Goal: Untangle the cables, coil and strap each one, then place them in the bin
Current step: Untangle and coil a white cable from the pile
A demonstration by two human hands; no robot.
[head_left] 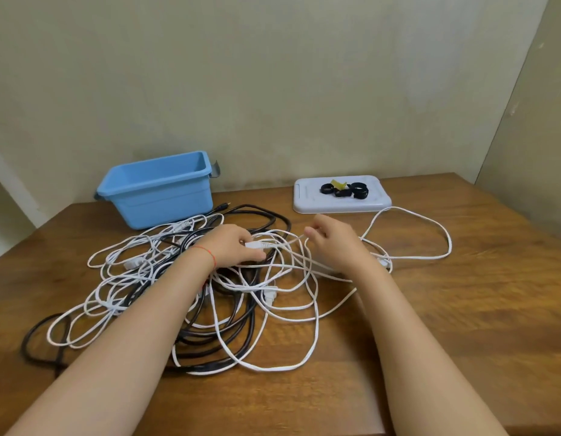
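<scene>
- Thin white cables point(291, 313) and thicker black cables point(241, 328), looped and crossed in one loose heap on the wood-grain tabletop point(461, 309), near its middle and left.
- Left hand point(235, 247) pinching a white plug point(258, 245) above the heap; red thread around that wrist.
- Right hand point(332, 240) curled, pinching a strand of the same white cable just right of the plug.
- One white loop point(430, 234) trailing right, apart from the heap, onto bare wood.
- Smooth blue plastic bin point(159, 190), rectangular, rim open, at the back left against the wall, touching the heap's far edge.
- Flat pale tray point(307, 202) at the back right, bearing black rolled straps point(345, 190) and a yellow one.
</scene>
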